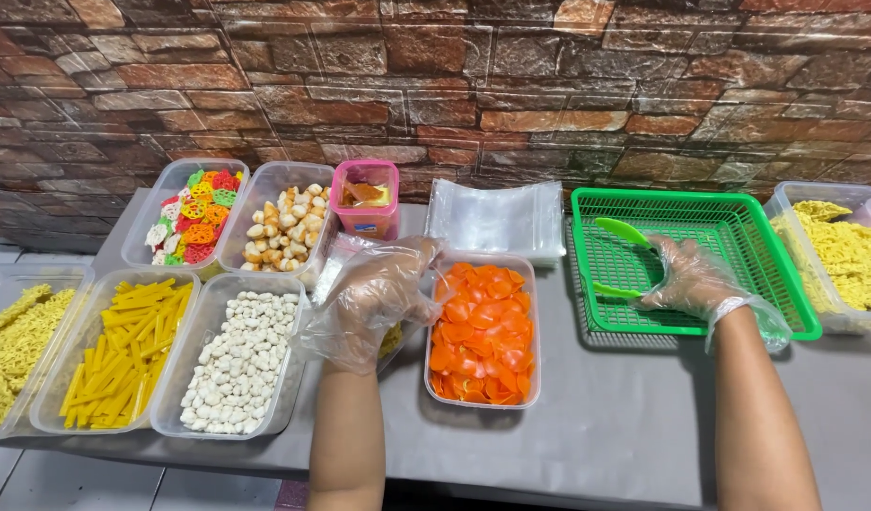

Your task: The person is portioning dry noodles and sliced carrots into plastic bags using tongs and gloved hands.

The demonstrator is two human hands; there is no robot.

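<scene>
Your left hand (374,293) pinches a clear bag (345,260) loosely, your right hand (691,276) grips green tongs (623,257) — a slack glove could let either slip.

Bright, even overhead light. Soft shadows under tubs, beside right hand (686,276) and green basket (785,312). Mild glare on left hand (378,293) glove. Sharp focus; slight wide-angle bending at edges.

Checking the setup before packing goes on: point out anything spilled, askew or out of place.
Nothing stands out. The tubs of snacks sit level with no spills, the green basket lies flat, and the stack of clear bags is tidy.
</scene>
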